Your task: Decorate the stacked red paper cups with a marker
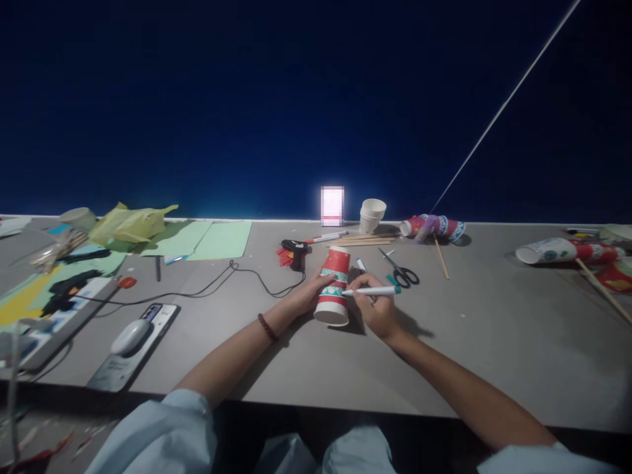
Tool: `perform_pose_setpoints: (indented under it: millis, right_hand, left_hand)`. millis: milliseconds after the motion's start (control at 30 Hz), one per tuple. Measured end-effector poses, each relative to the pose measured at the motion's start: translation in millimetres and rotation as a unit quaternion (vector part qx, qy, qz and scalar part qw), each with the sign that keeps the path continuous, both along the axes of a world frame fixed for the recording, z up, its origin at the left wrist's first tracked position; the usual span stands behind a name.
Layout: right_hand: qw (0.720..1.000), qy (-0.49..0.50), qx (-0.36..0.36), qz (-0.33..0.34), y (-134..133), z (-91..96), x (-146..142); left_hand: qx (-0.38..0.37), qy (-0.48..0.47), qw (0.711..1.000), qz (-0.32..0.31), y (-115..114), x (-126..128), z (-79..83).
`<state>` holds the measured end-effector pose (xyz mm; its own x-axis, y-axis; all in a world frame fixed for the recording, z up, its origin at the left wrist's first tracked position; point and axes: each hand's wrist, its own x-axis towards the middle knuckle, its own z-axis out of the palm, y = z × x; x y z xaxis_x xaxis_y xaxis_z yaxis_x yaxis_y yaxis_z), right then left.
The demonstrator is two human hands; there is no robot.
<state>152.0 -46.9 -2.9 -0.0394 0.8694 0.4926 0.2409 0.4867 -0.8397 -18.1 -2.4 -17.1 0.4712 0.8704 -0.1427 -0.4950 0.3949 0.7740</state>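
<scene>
My left hand (pixel 312 293) is wrapped round the left side of a paper cup piece (pixel 334 304), red and white with teal patterns, tilted above the table. It looks like two cups joined end to end. In my right hand (pixel 378 309) is a white marker (pixel 371 290) with a teal end, its tip at the teal band of the cup. The fingers pinch it near the tip. Just beyond the right hand lie black-handled scissors (pixel 402 273) and a second pen (pixel 361 264), partly hidden by the hand.
Behind the cup are a black glue gun (pixel 295 250), wooden sticks (pixel 363 242) and stacked white cups (pixel 371 214). A phone (pixel 158 324) with a white case on it and a power strip (pixel 74 322) lie left. Decorated cups (pixel 447 228) lie right. A black cord (pixel 197 293) crosses the left side.
</scene>
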Motion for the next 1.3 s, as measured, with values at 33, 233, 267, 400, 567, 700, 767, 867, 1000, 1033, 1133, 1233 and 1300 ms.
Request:
perform_pose_setpoints:
  millis: [33, 233, 267, 400, 567, 700, 767, 867, 1000, 1033, 1133, 1233, 1300]
  right_hand:
    - [1.000, -0.004, -0.001, 0.002, -0.2, 0.0, -0.4]
    - [1.000, 0.022, 0.012, 0.001, -1.0, 0.2, 0.9]
    - [1.000, 0.026, 0.015, -0.001, -1.0, 0.4, 1.5]
    - [0.999, 0.023, 0.024, -0.007, -0.3, -0.1, 2.3]
    - [1.000, 0.019, 0.009, -0.008, 0.2, -2.7, 1.7]
    - [1.000, 0.024, 0.000, -0.008, -0.2, -3.1, 0.9]
    - [1.000, 0.026, -0.004, -0.006, -0.2, -2.5, 0.3]
    - [1.000, 0.019, -0.012, -0.010, 0.7, -1.4, -0.5]
    - [1.000, 0.013, -0.017, -0.014, 3.1, -2.0, -0.3]
    - [1.000, 0.012, -0.016, -0.014, 3.7, -2.6, 0.0]
    - [1.000, 0.004, -0.013, -0.014, 4.8, -4.4, 0.9]
    - [1.000, -0.006, -0.014, -0.016, 4.9, -4.9, 1.5]
    - [1.000, -0.013, -0.014, -0.017, 4.7, -4.5, 1.6]
  left_hand:
    - [-0.002, 0.001, 1.000, 0.003, -0.4, 0.1, 0.7]
    - [0.005, 0.004, 1.000, 0.012, -2.0, 0.9, 2.8]
    - [0.006, 0.002, 1.000, 0.012, -1.6, 0.9, 2.3]
    - [-0.008, -0.022, 1.000, 0.005, 1.7, 0.9, -0.4]
    - [-0.023, -0.042, 0.999, 0.006, 3.6, 1.9, 0.1]
    - [-0.030, -0.026, 0.999, 0.007, 2.7, 2.4, 1.4]
    - [-0.028, -0.021, 0.999, 0.008, 2.3, 2.3, 1.1]
    - [-0.022, -0.024, 0.999, 0.009, 2.3, 2.1, -0.2]
    - [-0.018, -0.027, 0.999, 0.009, 2.8, 2.4, -2.0]
    - [-0.018, -0.027, 0.999, 0.009, 2.9, 2.4, -2.3]
    - [-0.017, -0.026, 0.999, 0.009, 2.9, 2.3, -2.6]
    - [-0.013, -0.024, 1.000, 0.006, 3.0, 1.8, -2.7]
    - [-0.011, -0.022, 1.000, 0.006, 3.3, 1.8, -3.2]
